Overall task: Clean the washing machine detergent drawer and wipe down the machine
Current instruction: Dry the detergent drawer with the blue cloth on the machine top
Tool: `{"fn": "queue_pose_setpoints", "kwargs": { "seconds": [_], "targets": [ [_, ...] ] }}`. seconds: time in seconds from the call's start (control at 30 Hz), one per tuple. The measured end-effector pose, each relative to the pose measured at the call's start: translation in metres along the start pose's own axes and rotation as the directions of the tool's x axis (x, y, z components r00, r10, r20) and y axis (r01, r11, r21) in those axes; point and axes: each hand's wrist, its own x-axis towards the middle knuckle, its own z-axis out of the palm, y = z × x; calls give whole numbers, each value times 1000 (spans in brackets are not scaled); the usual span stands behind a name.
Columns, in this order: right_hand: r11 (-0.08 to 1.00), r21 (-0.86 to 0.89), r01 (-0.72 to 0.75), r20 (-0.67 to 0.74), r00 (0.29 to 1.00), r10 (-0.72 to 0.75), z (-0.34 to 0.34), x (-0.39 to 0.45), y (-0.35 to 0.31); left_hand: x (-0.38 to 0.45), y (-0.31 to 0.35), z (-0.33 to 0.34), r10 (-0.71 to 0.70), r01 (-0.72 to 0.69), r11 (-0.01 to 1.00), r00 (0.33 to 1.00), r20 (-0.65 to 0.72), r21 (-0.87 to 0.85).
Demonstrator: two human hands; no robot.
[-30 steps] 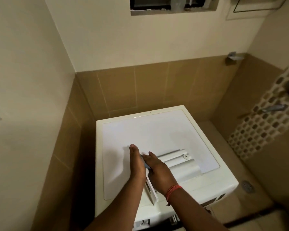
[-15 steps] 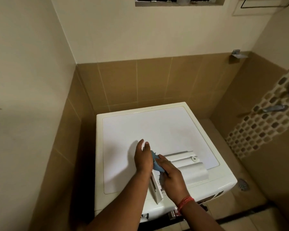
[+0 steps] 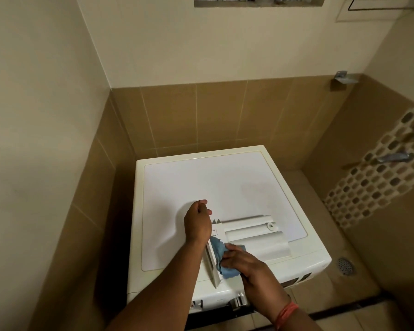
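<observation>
A white washing machine (image 3: 201, 182) stands in a tiled corner. On its top, near the front, a white detergent drawer (image 3: 212, 261) stands on its side. My left hand (image 3: 198, 222) grips the drawer's far end and holds it upright. My right hand (image 3: 243, 260) is shut on a blue cloth (image 3: 219, 250) and presses it against the drawer's right face, near the front end. A second white drawer part (image 3: 253, 232) lies flat on the top, just right of the drawer.
Brown tiled walls close in behind and to the left of the machine. A metal tap (image 3: 392, 157) juts from the mosaic wall on the right. A floor drain (image 3: 345, 265) sits beside the machine's front right corner. A metal bracket (image 3: 343, 77) hangs in the far corner.
My right hand with the blue cloth has slid along the drawer toward me, from its far end to its near end. My left hand has stayed on the drawer's far end.
</observation>
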Motion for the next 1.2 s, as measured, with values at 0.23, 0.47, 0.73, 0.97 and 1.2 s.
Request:
{"fn": "queue_pose_setpoints", "kwargs": {
  "seconds": [0.23,0.47,0.73,0.97,1.2],
  "targets": [
    [966,178,-186,-260,938,228,-41,56,-25,-1,3,-3,41,-43,997,999,20,60],
    [965,-54,-257,69,963,261,1,86,-27,-3,1,-3,85,-81,991,996,-32,106],
    [987,-155,-37,80,996,50,-4,8,-7,-3,-1,-5,51,-47,993,998,-31,106],
    [983,117,-143,56,989,137,-45,3,-25,-2,-1,-4,31,-29,996,999,-15,79],
    [962,-109,-249,-24,968,248,-10,71,-41,-3,0,-1,76,-70,989,996,-45,130]
  ]
}}
